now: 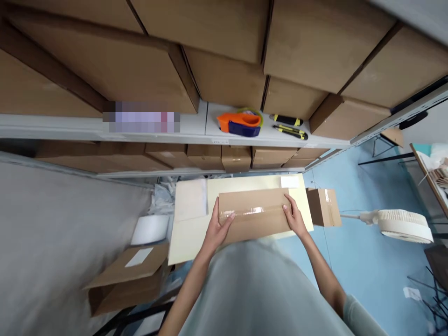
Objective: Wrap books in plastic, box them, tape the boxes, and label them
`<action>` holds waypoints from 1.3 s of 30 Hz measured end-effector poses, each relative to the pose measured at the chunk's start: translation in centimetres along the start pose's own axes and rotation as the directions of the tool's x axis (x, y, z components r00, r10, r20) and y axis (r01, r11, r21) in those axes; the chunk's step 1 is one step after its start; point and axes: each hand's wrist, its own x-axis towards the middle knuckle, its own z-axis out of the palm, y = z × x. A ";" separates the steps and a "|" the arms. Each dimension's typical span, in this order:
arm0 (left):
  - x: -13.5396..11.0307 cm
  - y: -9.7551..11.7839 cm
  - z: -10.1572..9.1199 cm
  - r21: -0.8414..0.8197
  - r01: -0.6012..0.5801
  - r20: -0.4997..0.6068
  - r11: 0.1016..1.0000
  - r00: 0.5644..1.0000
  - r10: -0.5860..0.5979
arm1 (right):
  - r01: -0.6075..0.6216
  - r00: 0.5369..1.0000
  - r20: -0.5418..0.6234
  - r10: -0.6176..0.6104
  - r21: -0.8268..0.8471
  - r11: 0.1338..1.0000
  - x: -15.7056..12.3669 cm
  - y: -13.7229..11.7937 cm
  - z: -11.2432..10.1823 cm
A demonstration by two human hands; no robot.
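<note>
Both hands are on one box [254, 215], a long, flat cardboard one w/ a strip of clear tape along its top. The left hand [220, 227] grips the left end, thumb up on the top face. The right hand [293, 216] grips the right end the same way. Neither hand is loose or holding anything else.

Key relation: the box's long axis runs left-right across the body, so the hands sit at opposite short ends w/ the box between them, straight ahead and close in. Neither arm is clearly nearer; the reach looks about equal. The box sits low over the pale table [245, 184], near its front edge. Can't tell if the underside rests on the table or is just clear of it.

Nearby:
- A white sheet [191, 199] lies on the table's left part, beside the box.
- A small label [290, 181] is at the far right corner.
- A smaller taped carton [324, 207] stands just off the right edge, near the right hand but apart from it.
- An open carton [128, 275] sits lower left, well apart.

On the shelf [196, 126] beyond the table, well apart from both hands, are an orange tape dispenser [240, 123] and 2 yellow-black knives [289, 126].
</note>
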 end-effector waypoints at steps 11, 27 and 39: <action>3.2 10.4 -3.8 0.247 -0.344 -0.009 0.906 0.934 0.357 | 0.395 0.906 0.016 -0.422 -0.384 0.834 5.5 -11.8 -1.8; 16.7 18.2 -1.8 0.311 -0.545 -0.086 0.779 0.800 0.594 | 0.396 0.901 0.213 -0.377 -0.759 0.518 26.9 -24.6 8.4; 13.0 17.8 -3.2 0.285 -0.519 -0.128 0.806 0.812 0.569 | 0.434 0.895 0.308 -0.322 -0.766 0.475 26.5 -24.0 8.1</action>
